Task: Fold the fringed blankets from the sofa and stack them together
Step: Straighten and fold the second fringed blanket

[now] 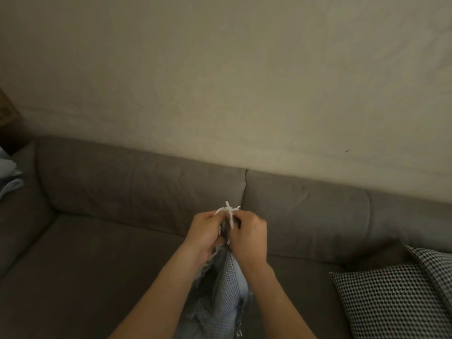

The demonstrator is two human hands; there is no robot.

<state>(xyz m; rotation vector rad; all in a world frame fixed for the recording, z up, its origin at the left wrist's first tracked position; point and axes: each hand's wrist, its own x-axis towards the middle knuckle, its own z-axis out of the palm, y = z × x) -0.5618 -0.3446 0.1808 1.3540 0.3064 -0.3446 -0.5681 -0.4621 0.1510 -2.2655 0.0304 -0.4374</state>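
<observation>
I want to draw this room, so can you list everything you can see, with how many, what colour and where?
blanket: one, pale blue-grey with white fringe, hanging between both hands in front of the sofa
sofa: one, grey-brown, across the lower half of the view
cushion: at least one, black-and-white check, on the seat at lower right
cloth: a pale blue pile, count unclear, on the sofa arm at far left
wall: one, cream, behind the sofa
left hand: one, closed on the blanket's fringed top edge
right hand: one, closed on the same edge, next to the left hand
</observation>
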